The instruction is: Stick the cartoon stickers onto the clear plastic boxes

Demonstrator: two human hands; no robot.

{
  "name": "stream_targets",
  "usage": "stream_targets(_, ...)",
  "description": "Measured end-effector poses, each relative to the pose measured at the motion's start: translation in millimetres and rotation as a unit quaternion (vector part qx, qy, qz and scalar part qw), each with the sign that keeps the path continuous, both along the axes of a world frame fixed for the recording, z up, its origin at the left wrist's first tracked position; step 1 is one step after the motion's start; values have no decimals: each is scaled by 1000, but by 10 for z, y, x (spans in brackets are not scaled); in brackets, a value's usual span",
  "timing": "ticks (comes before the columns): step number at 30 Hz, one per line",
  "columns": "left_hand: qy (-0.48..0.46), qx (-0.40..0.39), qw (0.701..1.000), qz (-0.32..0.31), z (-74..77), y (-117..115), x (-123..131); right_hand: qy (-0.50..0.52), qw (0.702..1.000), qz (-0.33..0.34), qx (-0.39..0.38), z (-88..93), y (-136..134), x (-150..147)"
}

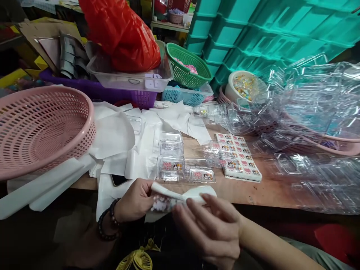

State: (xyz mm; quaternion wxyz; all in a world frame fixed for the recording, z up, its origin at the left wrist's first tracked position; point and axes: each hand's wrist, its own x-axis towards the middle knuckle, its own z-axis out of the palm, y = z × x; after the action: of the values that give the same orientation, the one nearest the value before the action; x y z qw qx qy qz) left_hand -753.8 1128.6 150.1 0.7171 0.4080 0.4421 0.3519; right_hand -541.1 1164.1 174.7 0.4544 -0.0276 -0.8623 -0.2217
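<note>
While both your hands pinch the white sticker sheet [180, 197] just off the worktop [270, 191] near edge, no writing on it is readable, only blurred pink prints. Left hand [136, 200] grips its left end, fingers closed on it; right hand [210, 225] holds the right end, fingertips on top. Count: three labelled clear boxes [171, 165] just beyond the sheet, one printed sticker pad [239, 155] to their right, one pink basket [42, 127] far left. Loose clear trays [309, 112] crowd the right side; bare wood shows only along the front edge.
</note>
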Motion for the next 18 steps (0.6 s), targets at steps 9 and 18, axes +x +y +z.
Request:
stream_targets(9, 154, 277, 948, 12, -82, 69, -11, 82, 744, -109, -654, 556, 501, 30)
stream_targets(18, 214, 366, 905, 40, -142, 225, -122, -8, 459, -132, -879, 20, 1298, -251)
